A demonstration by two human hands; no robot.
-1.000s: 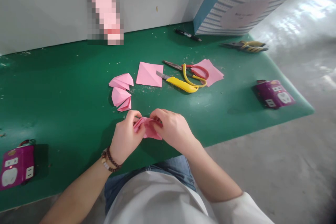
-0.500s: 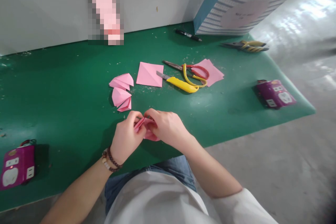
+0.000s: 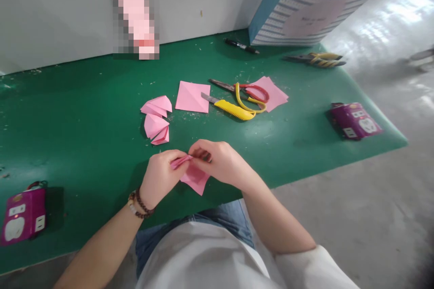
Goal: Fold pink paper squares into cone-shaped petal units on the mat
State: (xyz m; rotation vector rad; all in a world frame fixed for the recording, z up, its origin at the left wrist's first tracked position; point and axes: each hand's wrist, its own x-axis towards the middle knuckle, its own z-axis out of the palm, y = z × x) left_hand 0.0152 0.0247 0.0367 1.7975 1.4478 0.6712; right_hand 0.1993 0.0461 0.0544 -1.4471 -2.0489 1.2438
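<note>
Between my two hands is a pink sheet of paper (image 3: pixel 195 179), partly folded, its lower part hanging towards me. My left hand (image 3: pixel 163 172) pinches the folded left side, and a beaded bracelet circles that wrist. The fingertips of my right hand (image 3: pixel 217 160) close on the paper's upper edge near the left fingertips. Just beyond my left hand lie folded pink paper pieces (image 3: pixel 156 124). Farther off is a creased pink square (image 3: pixel 191 97), with the blade tip of a yellow utility knife (image 3: pixel 234 110) resting over its right edge.
Red-and-yellow-handled scissors (image 3: pixel 252 92) lie partly over more pink paper squares (image 3: pixel 275 94). Toward the back are a black pen (image 3: pixel 241 46), pliers (image 3: pixel 315 59) and a striped paper bag (image 3: pixel 305 9). Purple power boxes stand at the right (image 3: pixel 356 119) and left (image 3: pixel 23 214) of the green table (image 3: pixel 84 131).
The paper in my hands has opened downward, so more of it shows below the fingers. My left hand has shifted slightly left, and my right fingers have moved along the upper edge.
</note>
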